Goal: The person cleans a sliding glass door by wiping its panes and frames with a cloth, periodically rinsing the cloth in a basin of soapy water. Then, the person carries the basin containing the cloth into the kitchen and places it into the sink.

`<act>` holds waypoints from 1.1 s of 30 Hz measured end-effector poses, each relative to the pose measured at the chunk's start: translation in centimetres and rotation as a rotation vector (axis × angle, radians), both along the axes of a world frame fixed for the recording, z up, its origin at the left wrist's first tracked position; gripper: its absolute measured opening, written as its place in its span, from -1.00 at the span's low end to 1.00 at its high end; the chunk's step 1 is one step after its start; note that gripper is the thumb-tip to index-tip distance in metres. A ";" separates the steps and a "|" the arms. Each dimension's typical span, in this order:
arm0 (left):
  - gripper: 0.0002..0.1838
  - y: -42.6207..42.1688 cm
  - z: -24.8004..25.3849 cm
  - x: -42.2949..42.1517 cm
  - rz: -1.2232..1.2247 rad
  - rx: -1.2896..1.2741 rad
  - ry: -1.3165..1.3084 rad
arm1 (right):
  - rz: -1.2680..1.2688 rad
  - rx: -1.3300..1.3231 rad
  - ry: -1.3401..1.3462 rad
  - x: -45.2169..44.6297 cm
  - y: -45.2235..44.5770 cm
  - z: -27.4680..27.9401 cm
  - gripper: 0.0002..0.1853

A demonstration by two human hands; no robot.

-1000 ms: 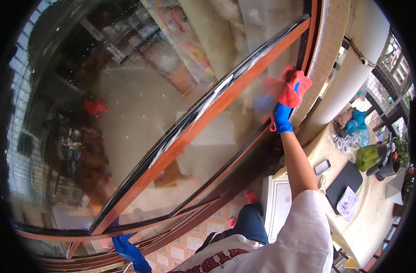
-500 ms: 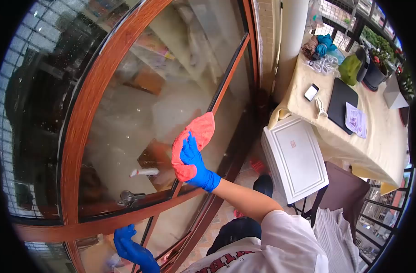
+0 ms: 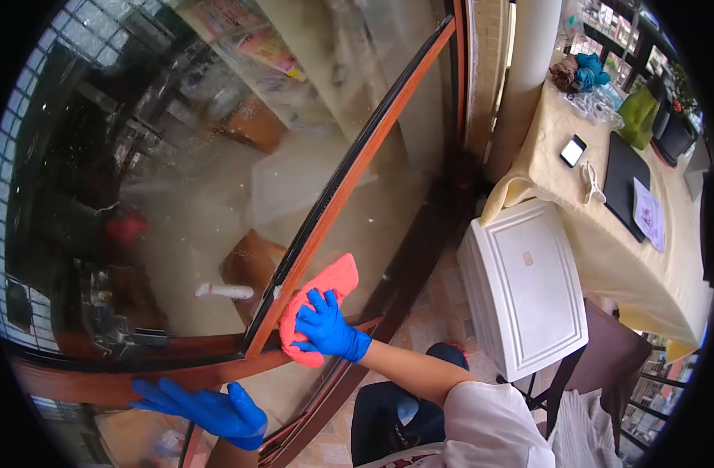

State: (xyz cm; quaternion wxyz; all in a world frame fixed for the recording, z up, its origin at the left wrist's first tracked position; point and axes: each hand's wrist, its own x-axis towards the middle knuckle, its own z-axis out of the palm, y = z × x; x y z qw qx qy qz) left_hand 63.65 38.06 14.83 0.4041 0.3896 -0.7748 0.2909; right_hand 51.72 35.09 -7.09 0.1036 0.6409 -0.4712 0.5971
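Now your blue-gloved right hand (image 3: 319,321) grasps a coral fabric cloth (image 3: 335,279), lower centre. Your blue-gloved left hand (image 3: 205,409) is outstretched, lower left.

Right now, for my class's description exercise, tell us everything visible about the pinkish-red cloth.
The cloth is plain pinkish-red, soft and fabric-looking. It is bunched and folded, one rounded end pointing toward the picture's upper right. The blue-gloved right hand holds it, covering its middle. It appears pressed against the reddish-brown frame, near the corner where two bars meet; its underside is hidden.
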 end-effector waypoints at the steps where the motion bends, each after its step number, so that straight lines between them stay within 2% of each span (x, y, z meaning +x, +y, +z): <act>1: -0.32 -0.3 1.0 -1.7 0.102 -0.156 -0.170 | -0.092 -0.018 -0.077 -2.9 -1.5 0.8 -0.58; 3: -0.32 -0.8 0.4 -2.0 0.116 -0.222 -0.179 | -0.201 -0.047 -0.362 -12.0 -4.6 3.7 -0.49; 4: -0.33 -1.1 0.0 -2.0 0.107 -0.258 -0.193 | -0.182 -0.112 -0.585 -16.7 -7.2 3.4 -0.37; 5: -0.33 -1.2 -0.2 -2.1 0.128 -0.284 -0.177 | -0.126 -0.250 -0.693 -21.9 -9.4 3.9 -0.35; 7: -0.36 -1.6 -0.9 -2.0 0.065 -0.271 -0.201 | -0.107 -0.178 -0.718 -33.4 -12.2 6.7 -0.46; 8: -0.40 -2.1 -1.1 -1.7 -0.010 -0.276 -0.170 | -0.123 -0.402 -0.661 -37.2 -14.2 4.9 -0.60; 9: -0.42 -2.2 -1.9 -1.7 -0.030 -0.238 -0.026 | -0.075 -0.407 -0.720 -38.9 -15.1 4.8 -0.60; 10: -0.39 -2.4 -1.5 -1.7 -0.062 -0.316 -0.128 | -0.028 -0.416 -0.780 -40.5 -15.9 4.8 -0.59; 11: -0.39 -2.5 -1.7 -1.8 -0.072 -0.341 -0.112 | 0.018 -0.426 -0.840 -42.1 -16.6 4.9 -0.58; 12: -0.39 -2.6 -2.0 -2.0 -0.086 -0.365 -0.095 | 0.201 -0.425 -1.015 -37.1 -14.2 6.0 -0.74; 13: -0.39 -2.7 -2.2 -1.9 -0.069 -0.377 -0.091 | 0.144 -0.471 -0.816 -32.7 -12.5 5.9 -0.94; 16: -0.42 -3.1 -2.3 -1.8 -0.133 -0.461 -0.083 | -0.269 -0.545 -0.245 -16.6 -7.0 3.9 -0.57; 17: -0.43 -3.2 -2.3 -1.8 -0.153 -0.482 -0.095 | -0.306 -0.151 -0.049 -11.8 -3.9 3.1 -0.44; 18: -0.43 -3.2 -2.4 -1.8 -0.175 -0.497 -0.106 | -0.121 -0.159 0.138 -7.6 -2.8 1.3 -0.42; 19: -0.41 -3.1 -2.3 -1.6 -0.156 -0.481 -0.129 | 0.152 -0.231 0.182 -3.5 -1.7 -0.7 -0.46; 20: -0.41 -3.2 -2.4 -1.4 -0.151 -0.481 -0.125 | 0.313 -0.289 0.170 -0.9 -2.8 -2.9 -0.44; 21: -0.40 -3.4 -2.4 -1.2 -0.170 -0.488 -0.138 | 0.314 -0.291 0.175 -1.9 -2.7 -2.7 -0.44; 24: -0.39 -3.7 -2.4 -1.5 -0.169 -0.521 -0.184 | 0.655 0.069 0.128 -8.6 -4.1 -1.1 -0.41; 25: -0.40 -3.8 -2.4 -1.5 -0.152 -0.539 -0.213 | 0.003 -0.228 0.216 -12.6 -4.5 -1.4 -0.35; 26: -0.41 -4.0 -2.4 -1.3 -0.158 -0.548 -0.203 | -0.131 -0.245 -0.073 -17.0 -6.6 -1.0 -0.41; 27: -0.41 -4.0 -2.3 -1.3 -0.164 -0.551 -0.206 | -0.129 -0.363 -0.354 -22.0 -8.7 -0.2 -0.41; 28: -0.41 -3.9 -2.3 -1.1 -0.159 -0.554 -0.211 | 0.088 -0.484 -0.691 -26.7 -11.5 -0.3 -0.43; 29: -0.41 -4.0 -2.3 -1.0 -0.177 -0.553 -0.197 | 0.031 -0.491 -0.660 -32.0 -13.1 -0.7 -0.43; 30: -0.40 -4.0 -2.4 -0.9 -0.201 -0.554 -0.183 | 0.154 -0.498 -0.839 -33.4 -12.5 1.1 -0.49; 32: -0.41 -3.6 -2.3 -0.8 -0.182 -0.539 -0.150 | 0.048 -0.544 -1.013 -34.2 -14.1 0.7 -0.55; 33: -0.41 -3.6 -2.3 -0.7 -0.201 -0.518 -0.134 | 0.045 -0.546 -0.948 -30.8 -13.2 1.2 -0.59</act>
